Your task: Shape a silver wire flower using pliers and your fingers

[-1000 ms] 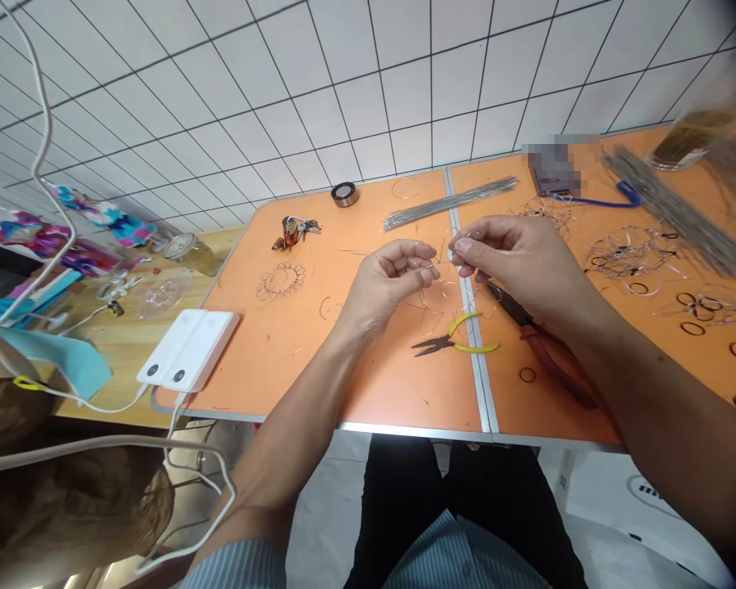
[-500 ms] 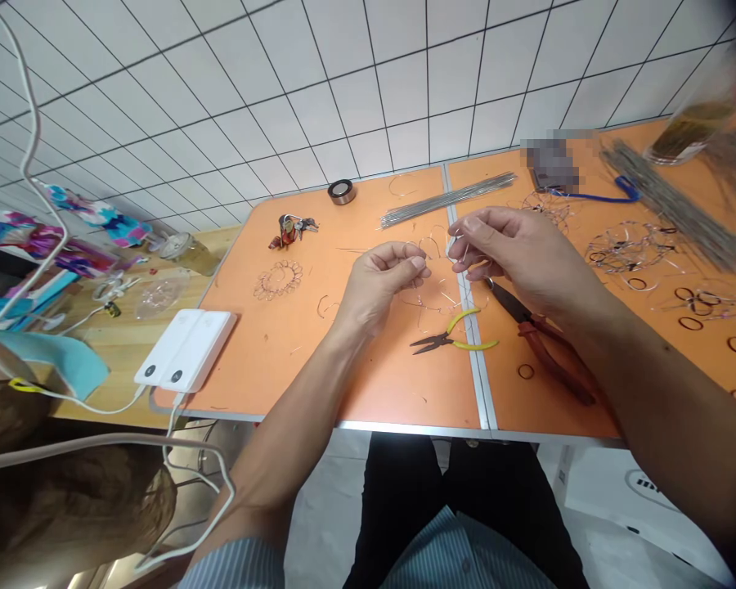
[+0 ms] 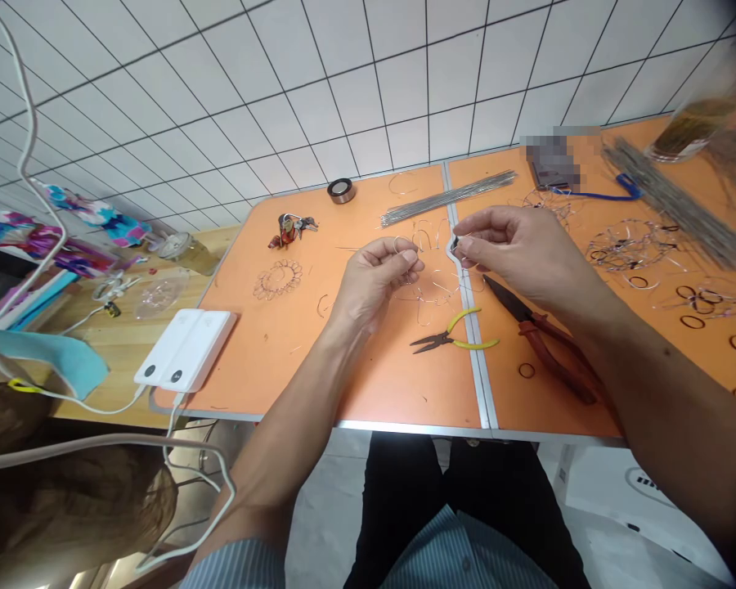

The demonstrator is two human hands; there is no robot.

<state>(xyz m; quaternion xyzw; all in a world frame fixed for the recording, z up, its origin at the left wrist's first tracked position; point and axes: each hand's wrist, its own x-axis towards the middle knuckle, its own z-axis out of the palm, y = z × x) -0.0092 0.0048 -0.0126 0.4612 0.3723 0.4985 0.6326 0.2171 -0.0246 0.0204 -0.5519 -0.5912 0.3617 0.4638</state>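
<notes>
Above the orange table (image 3: 368,393), my left hand (image 3: 377,282) is closed in a pinch on a thin wire that loops at its fingertips. My right hand (image 3: 500,245) is pinched too, with a bit of wire and something small and dark at its fingertips. A gap lies between the two hands. Below them rest yellow-handled pliers (image 3: 445,339), and under my right forearm are larger red-handled pliers (image 3: 543,335). Thin bent wires (image 3: 435,296) lie on the table behind and between my hands.
A bundle of straight wires (image 3: 447,199), a tape roll (image 3: 342,191), a keychain (image 3: 291,231) and a looped wire ring (image 3: 278,281) lie farther back. White power banks (image 3: 187,350) sit left. At right are wire tangles (image 3: 631,245), dark rings (image 3: 693,322) and a thick wire bundle (image 3: 680,204).
My right hand has shifted slightly, its fingers drawn closer together. My left hand has moved a little to the left, still pinching wire.
</notes>
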